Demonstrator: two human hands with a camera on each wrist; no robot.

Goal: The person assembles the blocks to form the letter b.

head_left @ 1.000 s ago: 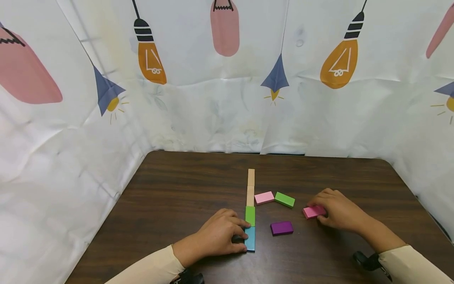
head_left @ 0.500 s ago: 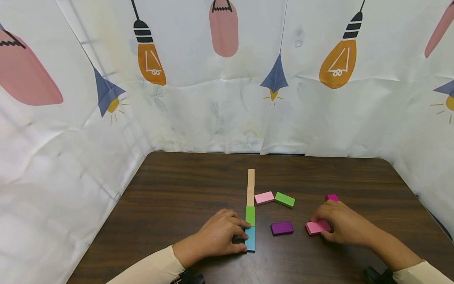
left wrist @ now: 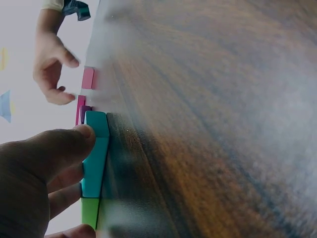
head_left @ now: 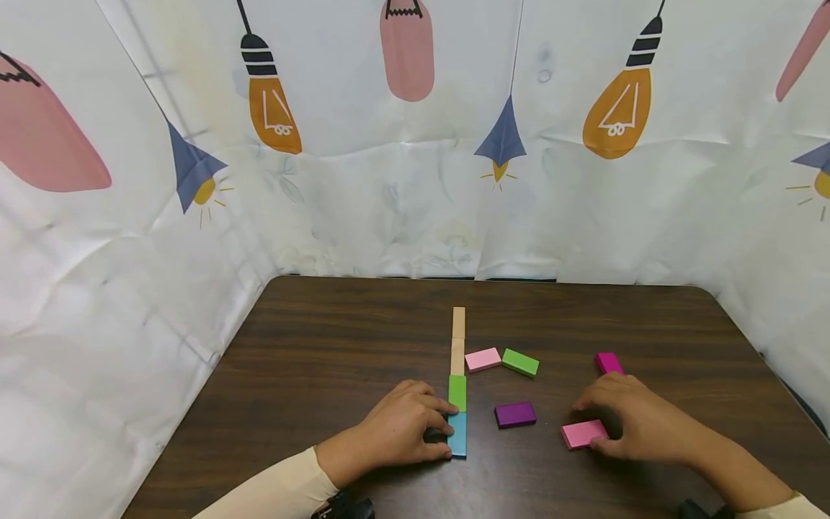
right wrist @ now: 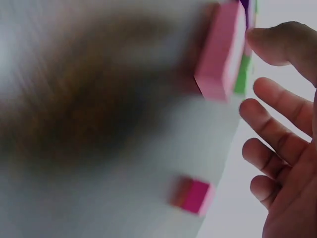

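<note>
A straight row on the dark table runs away from me: a blue block nearest, then a green block and two tan blocks. My left hand rests along the row's left side. Its thumb touches the near part of the blue block, and its other fingertips lie against the side of the blue block. Over at the right, my right hand is spread above a pink block. Its thumb is right at that block's edge, and the other fingers are apart from it.
Right of the row lie a light pink block, a second green block and a purple block. A magenta block sits beyond my right hand, partly covered by it. A patterned white curtain hangs behind the table.
My right hand has drawn the pink block toward me, then parted its fingers from it. The magenta block has come into sight behind that hand. The left hand stays in place.
</note>
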